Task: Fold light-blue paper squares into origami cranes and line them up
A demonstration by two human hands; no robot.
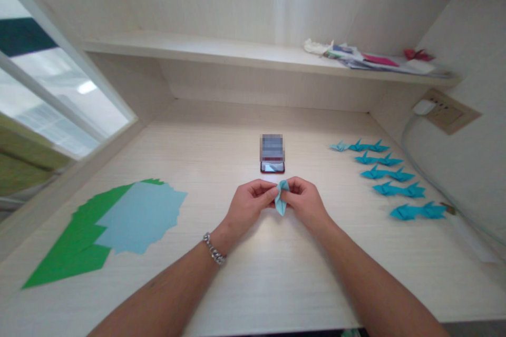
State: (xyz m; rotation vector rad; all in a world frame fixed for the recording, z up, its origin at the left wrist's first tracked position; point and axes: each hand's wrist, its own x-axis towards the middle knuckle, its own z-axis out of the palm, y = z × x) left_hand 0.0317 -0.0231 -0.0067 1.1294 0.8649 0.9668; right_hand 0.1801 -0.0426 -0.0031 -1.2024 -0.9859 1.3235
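Between both hands is a small piece of folded light blue paper (281, 204), narrowing to a point toward me. My left hand (253, 199) pinches it from the left with thumb and fingers. From the other side my right hand (302, 197) grips the same paper, its thumb pressed against the folds. Just beyond the hands lies a phone (272, 167) with a pixelated screen. Rows of folded blue paper cranes (402, 211) stand on the desk to the right; one crane (339, 146) at the back is paler.
Fanned light blue sheets (146, 216) overlap green sheets (89, 253) on the left of the desk (205, 131). A shelf (237, 53) spans the back, bearing papers (379, 60) at its right. A white cable (407, 139) runs from the wall socket (448, 111) along the right edge.
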